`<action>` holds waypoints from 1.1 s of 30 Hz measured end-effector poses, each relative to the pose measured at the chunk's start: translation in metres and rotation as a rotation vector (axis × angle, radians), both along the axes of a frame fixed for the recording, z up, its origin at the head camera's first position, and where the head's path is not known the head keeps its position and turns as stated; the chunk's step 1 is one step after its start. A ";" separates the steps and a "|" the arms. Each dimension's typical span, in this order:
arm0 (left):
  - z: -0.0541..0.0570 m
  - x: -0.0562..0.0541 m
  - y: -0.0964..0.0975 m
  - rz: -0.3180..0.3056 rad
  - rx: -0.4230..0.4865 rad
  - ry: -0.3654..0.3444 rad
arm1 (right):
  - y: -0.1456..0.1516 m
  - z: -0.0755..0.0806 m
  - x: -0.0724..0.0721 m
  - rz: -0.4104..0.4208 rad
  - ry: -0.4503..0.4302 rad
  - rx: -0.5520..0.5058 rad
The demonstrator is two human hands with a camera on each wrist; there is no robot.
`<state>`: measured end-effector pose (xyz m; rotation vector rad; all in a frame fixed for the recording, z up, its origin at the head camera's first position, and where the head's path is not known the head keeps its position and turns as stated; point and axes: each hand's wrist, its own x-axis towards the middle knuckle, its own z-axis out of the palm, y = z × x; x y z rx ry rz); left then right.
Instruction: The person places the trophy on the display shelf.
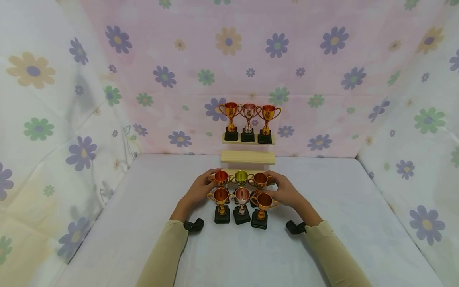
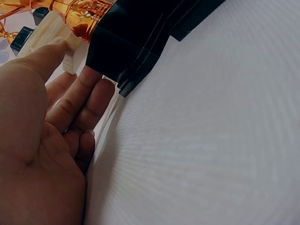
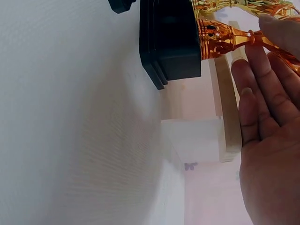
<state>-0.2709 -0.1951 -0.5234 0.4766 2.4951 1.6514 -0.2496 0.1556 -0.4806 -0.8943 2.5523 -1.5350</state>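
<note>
Several small trophy cups on black square bases stand in two rows between the hands. The left hand (image 1: 198, 189) is beside the red-lined gold trophy (image 1: 221, 178) at the back left. In the left wrist view its fingers (image 2: 75, 101) reach behind a black base (image 2: 124, 40), thumb held apart; whether they touch it is unclear. The right hand (image 1: 283, 190) has its thumb and fingers around the cup of the back-right bronze-gold trophy (image 1: 260, 180). Between these two is a yellow-gold trophy (image 1: 241, 176). In front stand a gold (image 1: 220, 195), a silver-pink (image 1: 242, 195) and another gold trophy (image 1: 264, 200).
Behind rises a stepped wooden rack. Its top shelf (image 1: 248, 140) bears a gold (image 1: 231, 109), a silver-pink (image 1: 249, 111) and another gold trophy (image 1: 267, 113). The middle shelf (image 1: 247, 156) is bare. A lower shelf is mostly hidden by the trophies. White cloth (image 1: 229, 259) covers the table.
</note>
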 end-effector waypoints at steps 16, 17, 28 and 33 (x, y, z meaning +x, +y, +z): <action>-0.001 0.000 0.000 0.009 0.010 0.005 | 0.000 0.001 -0.001 -0.002 0.017 -0.013; -0.001 0.001 0.000 0.010 0.009 0.003 | 0.001 0.001 -0.001 0.001 0.020 -0.014; 0.000 0.001 0.001 0.009 -0.011 0.009 | 0.005 0.008 -0.002 0.028 0.055 -0.025; -0.001 0.001 0.000 0.007 -0.007 0.003 | 0.007 0.014 -0.001 0.034 0.057 -0.037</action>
